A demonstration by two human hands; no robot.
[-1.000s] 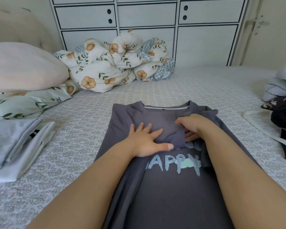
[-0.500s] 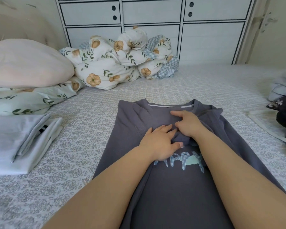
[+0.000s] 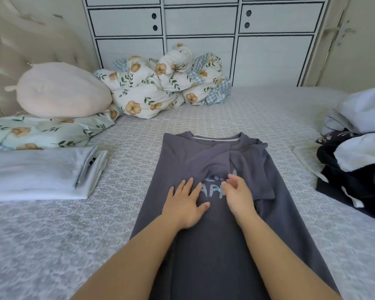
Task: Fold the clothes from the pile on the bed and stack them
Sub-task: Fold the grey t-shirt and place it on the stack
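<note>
Your bed (image 3: pixel 204 109) fills most of the view, its patterned grey sheet running back to the white drawer unit (image 3: pixel 199 40) behind it. Bare sheet lies open on both sides of the grey T-shirt (image 3: pixel 214 245) and between its collar and the flowered duvet (image 3: pixel 160 92) heaped at the far edge. At your far left a pink pillow (image 3: pixel 61 89) rests on a flowered pillow (image 3: pixel 41 131), against the padded headboard (image 3: pixel 13 50).

The grey T-shirt lies flat in the middle in front of you, collar away from you, its long sides folded in to straight edges; the sleeve on your right is folded across the chest and bunches there. At your right edge the unfolded pile (image 3: pixel 359 152) of pale blue and dark clothes sits near the shirt but apart from it. At your left the stack (image 3: pixel 37 174) of folded pale garments lies well apart from the shirt, its folded edge facing it.

Your left hand (image 3: pixel 185 204) lies flat on the chest with fingers spread. Your right hand (image 3: pixel 238 195) is just beside it, fingers loosely curled over the print; you cannot tell whether it pinches any cloth.

The pale blue chest print is partly covered; only "APP" can be read.
</note>
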